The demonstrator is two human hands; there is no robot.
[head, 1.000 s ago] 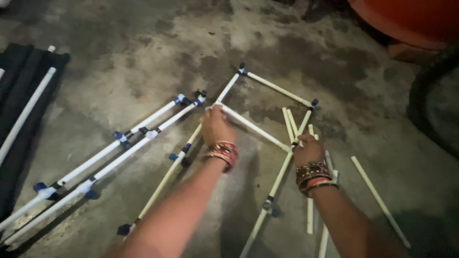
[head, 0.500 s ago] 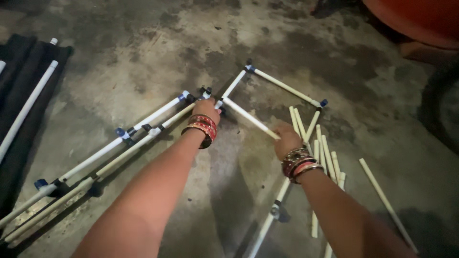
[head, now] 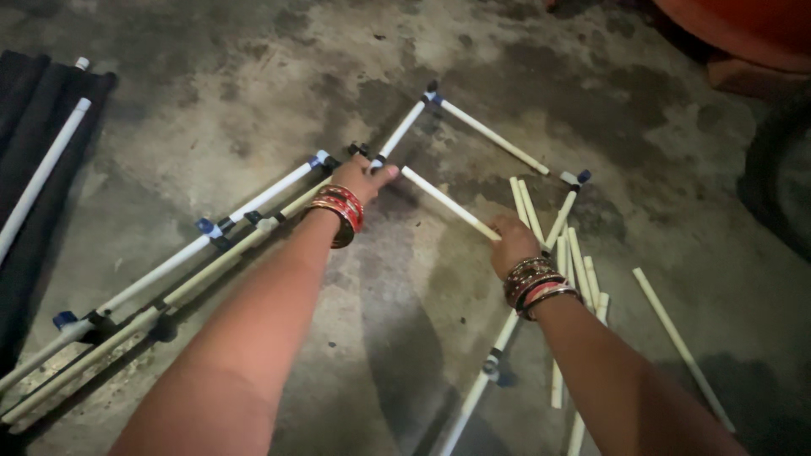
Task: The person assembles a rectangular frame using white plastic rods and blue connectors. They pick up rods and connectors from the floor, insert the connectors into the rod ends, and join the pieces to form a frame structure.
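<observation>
While two long white plastic pipes with blue clips (head: 182, 266) are lying at the left of the concrete floor (head: 211, 110), the left hand (head: 359, 179) is pinching one end of a short white plastic pipe (head: 448, 203) and the right hand (head: 511, 243) is closing on the other; it is looking light, stiff and smooth, best gripped near its ends, with loose cream pipe offcuts (head: 574, 262) lying at the right.

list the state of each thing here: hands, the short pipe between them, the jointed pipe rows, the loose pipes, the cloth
left hand: closed on one end of the short white pipe
right hand: closed on its other end
short white pipe: held level just over the floor
jointed pipe rows: lying flat, linked by connectors
loose pipes: lying scattered, unjoined
black cloth: lying flat under a white pipe
</observation>
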